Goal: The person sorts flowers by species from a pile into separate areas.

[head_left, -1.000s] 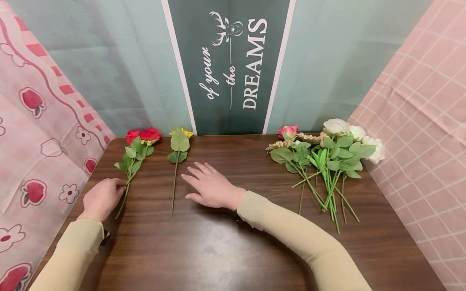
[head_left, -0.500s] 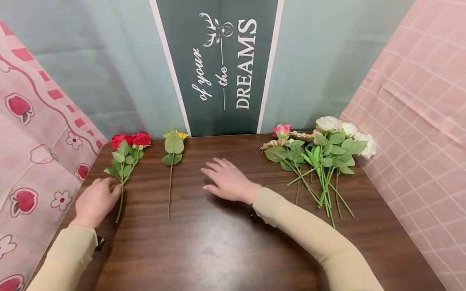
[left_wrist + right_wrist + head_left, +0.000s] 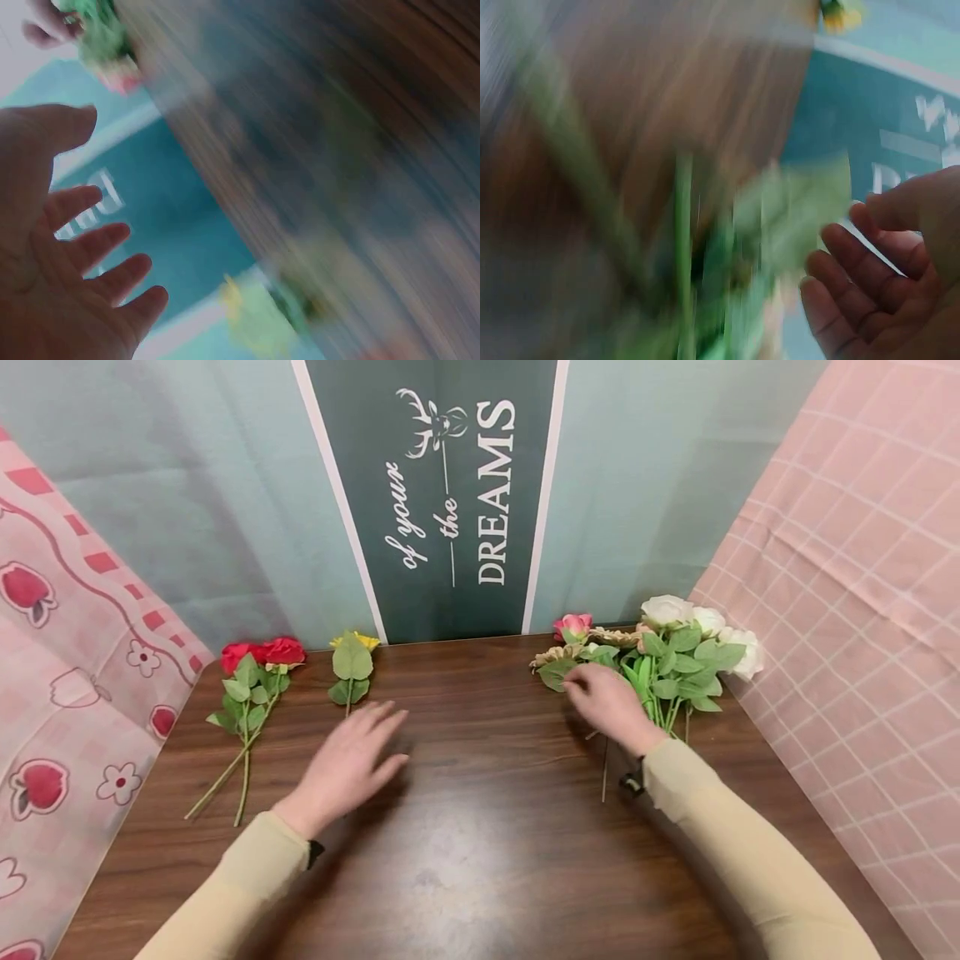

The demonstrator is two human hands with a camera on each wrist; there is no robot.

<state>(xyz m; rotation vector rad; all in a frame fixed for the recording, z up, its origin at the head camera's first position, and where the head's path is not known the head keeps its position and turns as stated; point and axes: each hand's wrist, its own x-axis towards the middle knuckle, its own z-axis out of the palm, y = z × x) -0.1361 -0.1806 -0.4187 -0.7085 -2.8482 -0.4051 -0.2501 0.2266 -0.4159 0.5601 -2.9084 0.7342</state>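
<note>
My left hand (image 3: 345, 768) hovers with spread fingers over the stem of the yellow flower (image 3: 365, 641), hiding most of that stem; nothing is in its grasp. At the right, my right hand (image 3: 607, 702) has come over the mixed bunch, its fingers loosely bent beside a broad green leaf (image 3: 557, 675). The right wrist view shows these fingers holding nothing, near a blurred leaf (image 3: 802, 210). In the bunch are a pink rose (image 3: 573, 627), beige flowers (image 3: 555, 657) and white roses (image 3: 667, 610). Two red roses (image 3: 283, 652) lie at the far left, their stems crossed.
Dark wood makes up the tabletop (image 3: 450, 852). Behind it hangs a green cloth (image 3: 420, 602) with white lettering. Patterned pink cloths stand along the left side (image 3: 82, 710) and the right side (image 3: 840, 635).
My left hand has let go of the red rose stem and moved right over the yellow flower. My right hand has travelled right to the mixed bunch. The head view has shifted slightly.
</note>
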